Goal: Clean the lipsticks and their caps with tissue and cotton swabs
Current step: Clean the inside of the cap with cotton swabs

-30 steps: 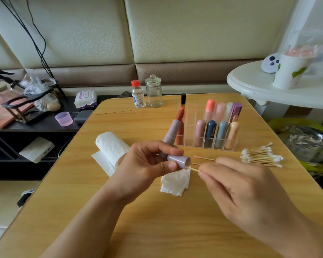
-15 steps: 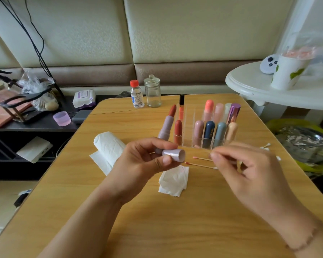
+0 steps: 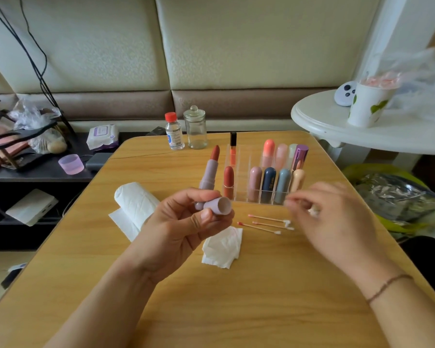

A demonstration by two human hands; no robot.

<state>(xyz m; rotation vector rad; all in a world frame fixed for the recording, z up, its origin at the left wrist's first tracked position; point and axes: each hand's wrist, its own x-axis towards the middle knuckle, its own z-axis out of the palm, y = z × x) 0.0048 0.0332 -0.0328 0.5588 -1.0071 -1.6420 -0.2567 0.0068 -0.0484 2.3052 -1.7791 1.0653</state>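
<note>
Now, left hand (image 3: 176, 227): raised above the middle of the counter (image 3: 161, 310), its grip curled round two things at once, the lilac lipstick (image 3: 209, 172) and the lilac cap (image 3: 217, 205).
Lilac lipstick: base tucked inside the fist, brick-red bullet bare and pointing up towards the far edge.
Lilac cap: pinched between thumb and fingers, open mouth turned to the right.
Right hand (image 3: 337, 222): blurred, hovering near the right edge just in front of the clear organiser (image 3: 261, 177); fingers bent and drawn together with a speck of white between them, but I cannot tell whether the grip pinches anything.
Cotton swabs (image 3: 265, 223): three lying on the counter between the hands, left tips stained pink, right tips white.
Folded tissue (image 3: 222, 247): flat on the counter under the left hand, just beside the swabs.
Tissue roll (image 3: 136, 204): lying towards the left edge.
Organiser: upright capped lipsticks in its compartments, towards the far right.
Far edge: small red-capped bottle (image 3: 174, 131) beside a glass jar (image 3: 196, 128).
</note>
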